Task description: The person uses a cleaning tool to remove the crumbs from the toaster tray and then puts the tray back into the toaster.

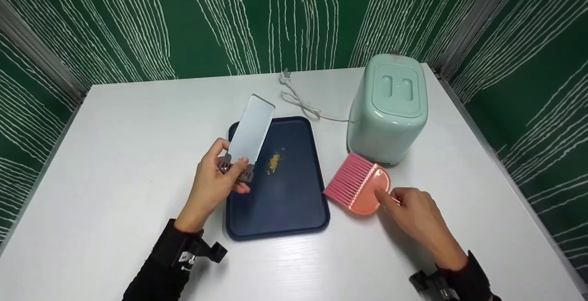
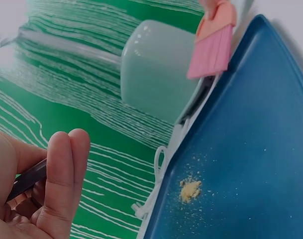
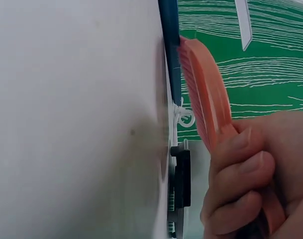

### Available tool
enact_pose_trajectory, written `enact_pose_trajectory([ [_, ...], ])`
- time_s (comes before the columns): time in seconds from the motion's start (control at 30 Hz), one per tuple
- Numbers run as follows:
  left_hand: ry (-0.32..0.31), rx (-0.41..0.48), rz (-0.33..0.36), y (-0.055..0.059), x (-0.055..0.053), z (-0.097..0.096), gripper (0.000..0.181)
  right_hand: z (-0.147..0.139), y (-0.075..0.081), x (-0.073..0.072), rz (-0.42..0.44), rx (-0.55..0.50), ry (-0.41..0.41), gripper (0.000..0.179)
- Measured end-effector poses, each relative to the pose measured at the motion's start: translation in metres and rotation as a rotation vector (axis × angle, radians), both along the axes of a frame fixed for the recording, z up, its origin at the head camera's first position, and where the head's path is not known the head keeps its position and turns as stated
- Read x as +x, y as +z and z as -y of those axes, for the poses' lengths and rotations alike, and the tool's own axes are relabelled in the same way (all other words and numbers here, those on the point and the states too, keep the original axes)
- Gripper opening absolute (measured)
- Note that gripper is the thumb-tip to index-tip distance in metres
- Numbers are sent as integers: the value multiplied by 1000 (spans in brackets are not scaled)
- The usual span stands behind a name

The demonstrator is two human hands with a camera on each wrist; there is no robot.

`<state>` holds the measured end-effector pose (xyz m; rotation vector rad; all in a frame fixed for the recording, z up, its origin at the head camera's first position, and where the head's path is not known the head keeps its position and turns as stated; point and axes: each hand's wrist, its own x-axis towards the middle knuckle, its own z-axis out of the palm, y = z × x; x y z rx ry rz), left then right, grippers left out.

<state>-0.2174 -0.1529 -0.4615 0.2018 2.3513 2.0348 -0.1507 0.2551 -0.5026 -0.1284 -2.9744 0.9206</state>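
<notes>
My left hand (image 1: 212,190) grips a flat metal crumb tray (image 1: 251,128) by its dark slotted end, tilted over the left part of a navy serving tray (image 1: 280,213). In the left wrist view only the dark edge (image 2: 29,179) of the crumb tray shows between thumb and fingers. A small heap of yellowish crumbs (image 1: 274,162) lies on the navy tray, with finer specks around it. To the right, my right hand (image 1: 415,213) holds a small brush (image 1: 370,193) with an orange handle and pink bristles, whose bristle tips are close by the navy tray's right edge.
A mint-green toaster (image 1: 388,108) stands at the right rear of the white table (image 1: 138,154), just behind the brush. Its white cord (image 1: 305,105) and plug (image 1: 285,78) lie behind the navy tray. Green walls with white lines (image 1: 303,20) enclose the back and sides.
</notes>
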Motion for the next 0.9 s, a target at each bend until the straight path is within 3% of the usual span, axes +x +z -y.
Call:
enact_pose_trajectory([
  [0.3,-1,-8,6,-1,2,-1,25,-4,-2,15,147,-31,52,52],
  [0.57,-9,6,9,0,2,-3,24,-1,0,21,286,68,96,59],
  [0.9,-21,-6,5,-2,2,-6,24,1,2,22,244,157,125,60],
])
